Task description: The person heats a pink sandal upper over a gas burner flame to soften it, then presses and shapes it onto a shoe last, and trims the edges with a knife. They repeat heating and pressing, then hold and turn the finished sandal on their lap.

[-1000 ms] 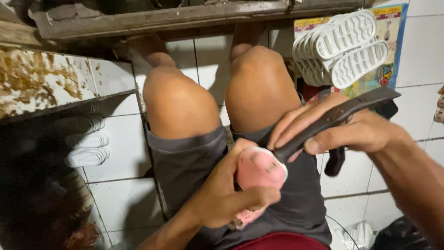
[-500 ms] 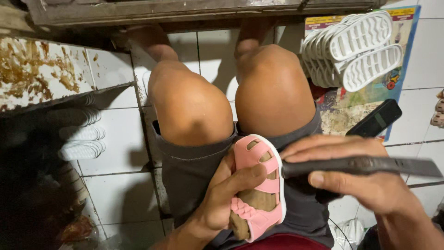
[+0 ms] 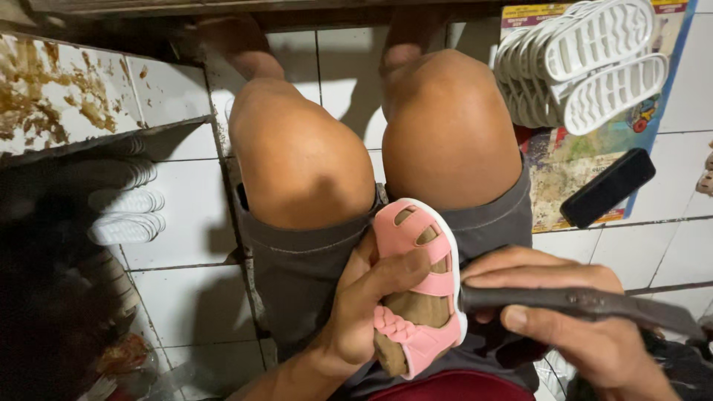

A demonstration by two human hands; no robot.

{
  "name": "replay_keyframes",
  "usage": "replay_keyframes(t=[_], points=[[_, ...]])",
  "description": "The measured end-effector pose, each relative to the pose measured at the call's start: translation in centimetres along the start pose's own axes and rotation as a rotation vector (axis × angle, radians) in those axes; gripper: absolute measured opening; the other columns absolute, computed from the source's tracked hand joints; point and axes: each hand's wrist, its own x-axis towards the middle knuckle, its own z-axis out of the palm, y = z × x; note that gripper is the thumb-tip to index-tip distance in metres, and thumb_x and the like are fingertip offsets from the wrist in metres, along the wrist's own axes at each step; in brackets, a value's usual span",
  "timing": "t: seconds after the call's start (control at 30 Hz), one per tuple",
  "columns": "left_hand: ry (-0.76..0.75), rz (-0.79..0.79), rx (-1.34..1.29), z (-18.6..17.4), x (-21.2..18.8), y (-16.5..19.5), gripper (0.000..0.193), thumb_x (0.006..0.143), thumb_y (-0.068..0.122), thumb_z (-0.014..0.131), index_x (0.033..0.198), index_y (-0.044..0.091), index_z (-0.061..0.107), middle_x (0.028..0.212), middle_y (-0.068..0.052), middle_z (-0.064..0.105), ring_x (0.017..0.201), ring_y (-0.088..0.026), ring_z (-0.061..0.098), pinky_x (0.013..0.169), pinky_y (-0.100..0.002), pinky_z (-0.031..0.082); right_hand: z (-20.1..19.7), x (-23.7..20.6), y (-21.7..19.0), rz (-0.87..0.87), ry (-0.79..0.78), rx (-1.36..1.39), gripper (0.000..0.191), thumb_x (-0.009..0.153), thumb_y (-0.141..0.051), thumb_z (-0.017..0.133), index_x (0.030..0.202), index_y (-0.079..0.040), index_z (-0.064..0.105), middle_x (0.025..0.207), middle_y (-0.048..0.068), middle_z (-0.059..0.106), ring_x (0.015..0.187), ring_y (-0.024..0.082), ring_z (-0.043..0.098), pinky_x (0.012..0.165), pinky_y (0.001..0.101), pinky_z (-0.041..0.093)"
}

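Observation:
My left hand (image 3: pixel 364 312) grips a small pink sandal (image 3: pixel 417 286) with a white sole edge and a brown insole, resting it on my lap over grey shorts. My thumb lies across its strap. In my right hand (image 3: pixel 572 327) I hold a dark flat tool (image 3: pixel 579 303) that runs level, its left end touching the sandal's right sole edge. Both bare knees fill the middle of the view.
A stack of white shoe soles (image 3: pixel 579 67) lies at the upper right on a colourful printed sheet (image 3: pixel 587 174), with a black phone (image 3: pixel 607 187) beside it. More white soles (image 3: pixel 122 212) sit in shadow at the left under a stained tiled ledge (image 3: pixel 67 96).
The sandal has turned from sole-side toward me to strap-side up. My right hand has dropped lower with the dark tool, whose end now meets the sandal's edge.

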Motion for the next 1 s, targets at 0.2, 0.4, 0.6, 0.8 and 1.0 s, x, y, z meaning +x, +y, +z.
replay_keyframes(t=[0.2, 0.4, 0.6, 0.8, 1.0], points=[[-0.034, 0.054, 0.086, -0.1, 0.2, 0.0, 0.027, 0.096, 0.017, 0.066, 0.117, 0.001, 0.060, 0.098, -0.005, 0.063, 0.086, -0.011, 0.063, 0.074, -0.027, 0.053, 0.3, -0.7, 0.6, -0.083, 0.035, -0.194, 0.035, 0.085, -0.007, 0.068, 0.114, 0.009, 0.077, 0.120, 0.022, 0.071, 0.107, 0.031, 0.070, 0.090, 0.0363, 0.058], [-0.022, 0.067, -0.005, 0.5, 0.4, -0.1, 0.032, 0.093, 0.016, 0.063, 0.120, 0.000, 0.056, 0.099, -0.009, 0.065, 0.083, -0.015, 0.066, 0.072, -0.031, 0.056, -0.5, -1.2, 1.8, -0.013, 0.027, 0.110, 0.033, 0.087, -0.004, 0.067, 0.113, 0.014, 0.075, 0.121, 0.029, 0.074, 0.114, 0.036, 0.070, 0.098, 0.0417, 0.053], [-0.044, 0.101, -0.029, 0.7, 0.2, -0.3, 0.035, 0.097, 0.021, 0.062, 0.123, 0.000, 0.050, 0.093, -0.013, 0.063, 0.075, -0.022, 0.068, 0.066, -0.037, 0.059, 1.2, -2.7, 3.0, -0.053, 0.185, -0.006, 0.033, 0.087, -0.006, 0.065, 0.113, 0.013, 0.076, 0.119, 0.027, 0.071, 0.108, 0.036, 0.074, 0.098, 0.0406, 0.054], [0.018, 0.190, 0.076, 0.4, 0.7, -1.0, 0.037, 0.094, 0.014, 0.065, 0.126, 0.000, 0.051, 0.103, -0.012, 0.063, 0.085, -0.018, 0.065, 0.073, -0.032, 0.056, 3.3, -2.5, 1.8, -0.132, 0.287, -0.416, 0.031, 0.087, -0.007, 0.067, 0.114, 0.005, 0.075, 0.117, 0.016, 0.074, 0.107, 0.025, 0.070, 0.093, 0.0331, 0.056], [-0.007, 0.230, 0.209, 0.0, 0.8, -0.8, 0.039, 0.091, 0.011, 0.069, 0.124, 0.001, 0.050, 0.105, -0.011, 0.061, 0.088, -0.014, 0.062, 0.074, -0.029, 0.053, 2.1, -0.7, 0.0, -0.220, 0.099, -0.629, 0.033, 0.087, -0.010, 0.072, 0.118, -0.001, 0.073, 0.117, 0.011, 0.074, 0.102, 0.020, 0.071, 0.085, 0.0271, 0.058]])
